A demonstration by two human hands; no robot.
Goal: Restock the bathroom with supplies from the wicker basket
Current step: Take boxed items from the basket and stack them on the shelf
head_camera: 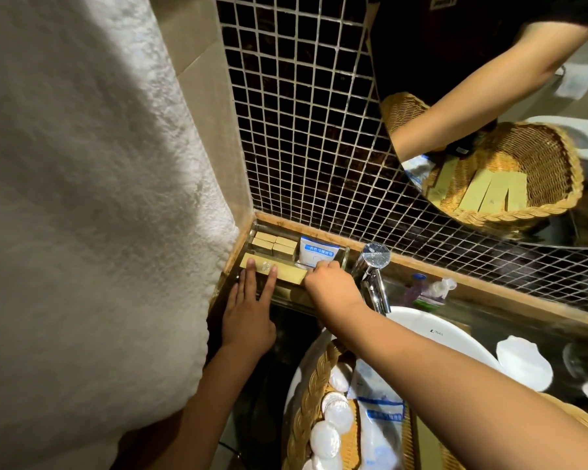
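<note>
A clear acrylic tray (345, 257) sits in the counter's back left corner. It holds several small tan boxes (274, 245), a white and blue packet (316, 254) and a long tan box (287, 271) lying across its front. My left hand (252, 310) lies flat with straight fingers on the long box's left part. My right hand (330, 283) is curled at the box's right end, beside the packet. The wicker basket (314, 395) stands on the sink at the bottom, holding white wrapped rounds (331, 422) and a blue and white packet (381, 412).
A white towel (82, 215) hangs close on the left. A chrome tap (374, 276) rises just right of the tray over the white basin (431, 330). Small bottles (425, 288) and white shell dishes (523, 364) stand along the counter at the right. A mirror (489, 113) reflects the basket.
</note>
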